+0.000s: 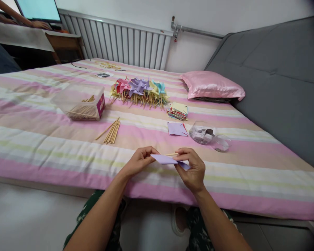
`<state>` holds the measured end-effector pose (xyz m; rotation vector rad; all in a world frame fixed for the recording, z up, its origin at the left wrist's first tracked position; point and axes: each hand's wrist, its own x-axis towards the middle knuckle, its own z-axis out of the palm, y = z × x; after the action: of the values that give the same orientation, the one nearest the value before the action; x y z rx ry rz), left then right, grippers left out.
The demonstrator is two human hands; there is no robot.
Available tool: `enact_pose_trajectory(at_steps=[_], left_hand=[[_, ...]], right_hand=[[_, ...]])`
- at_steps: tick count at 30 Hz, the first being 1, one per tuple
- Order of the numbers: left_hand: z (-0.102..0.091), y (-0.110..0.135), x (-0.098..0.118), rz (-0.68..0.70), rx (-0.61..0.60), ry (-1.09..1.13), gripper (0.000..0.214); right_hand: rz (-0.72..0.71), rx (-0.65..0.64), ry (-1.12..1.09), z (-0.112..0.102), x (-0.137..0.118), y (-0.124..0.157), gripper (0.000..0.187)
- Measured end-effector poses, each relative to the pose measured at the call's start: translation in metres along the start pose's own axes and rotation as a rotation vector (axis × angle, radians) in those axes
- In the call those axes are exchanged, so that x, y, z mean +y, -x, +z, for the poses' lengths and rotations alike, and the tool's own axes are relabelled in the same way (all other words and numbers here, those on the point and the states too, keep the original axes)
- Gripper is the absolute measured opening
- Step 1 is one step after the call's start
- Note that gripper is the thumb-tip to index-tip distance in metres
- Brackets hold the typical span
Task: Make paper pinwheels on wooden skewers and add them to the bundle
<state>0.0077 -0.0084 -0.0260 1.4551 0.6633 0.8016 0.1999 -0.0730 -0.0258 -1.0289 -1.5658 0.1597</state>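
Observation:
Between my two hands, over the bed's near edge, is a sheet of purple paper [164,159], partly folded. My left hand [141,159] pinches the paper's left corner. With its fingers closed on the paper's right side, my right hand [192,169] also touches the end of a thin wooden stick [171,154] lying behind the sheet. Beyond the hands rest a few flat purple paper squares [177,129] and a stack of coloured paper squares [178,111]. A loose bunch of wooden sticks [112,131] lies to the left. Finished-looking paper pinwheels [140,86] are heaped farther back.
A clear plastic box [81,104] holds more sticks at left. Two small clear containers [202,134] with small items stand at right. A pink pillow [211,85] leans near the grey headboard [272,66]. Another person's hand [41,24] rests on a desk at far left.

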Motion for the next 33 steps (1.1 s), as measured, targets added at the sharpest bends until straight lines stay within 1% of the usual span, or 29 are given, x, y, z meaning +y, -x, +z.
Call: enact_pose_trajectory(at_steps=[13,24,33], left_hand=[[-0.0015,-0.0012,-0.0030,-0.030,0.005,-0.002,0.025],[-0.0005,-0.0001,-0.0018,-0.033,0.012,-0.039,0.028],[0.0003,-0.0006,-0.0023,-0.028,0.017,-0.012,0.026]], right_hand=[[-0.019,0.006,-0.003,0.0006,0.0010,0.0009,0.016],[-0.021,0.005,-0.030,0.0007,-0.0011,-0.0002,0.018],[-0.025,-0.006,-0.018,0.0001,0.0004,0.0002,0.017]])
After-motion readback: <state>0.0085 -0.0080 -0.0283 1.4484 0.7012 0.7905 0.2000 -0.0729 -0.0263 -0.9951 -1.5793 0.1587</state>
